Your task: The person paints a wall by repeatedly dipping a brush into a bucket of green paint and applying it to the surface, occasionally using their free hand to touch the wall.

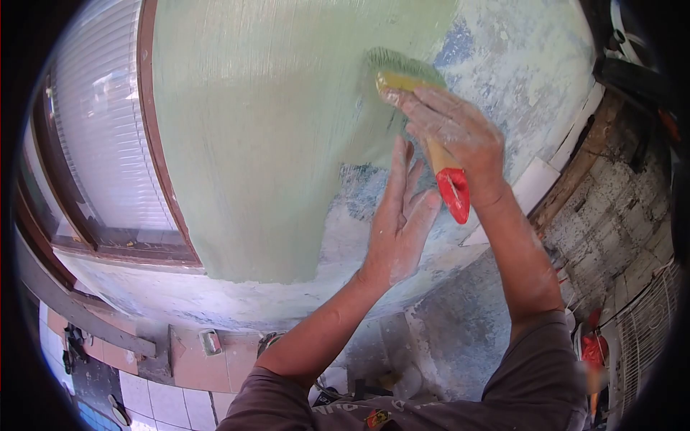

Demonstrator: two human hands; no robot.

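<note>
A wide paintbrush point(413, 75) with a yellow band and a red-tipped wooden handle is in my right hand point(460, 133), fingers wrapped round its neck. Its green-wet bristles press against the wall point(244, 144), at the border between fresh pale green paint and the patchy blue-white surface. My left hand point(399, 223) is lifted below the brush, palm toward the wall, with fingers extended and thumb apart. Nothing is in it. Whitish dust or paint coats both hands.
A brown-framed window point(147, 108) with slatted panes borders the painted area on the left. Tiled floor point(201, 366) lies below, with a small box point(210, 343) on it. At right stand a rough block wall point(611, 201) and a white wire rack point(650, 330).
</note>
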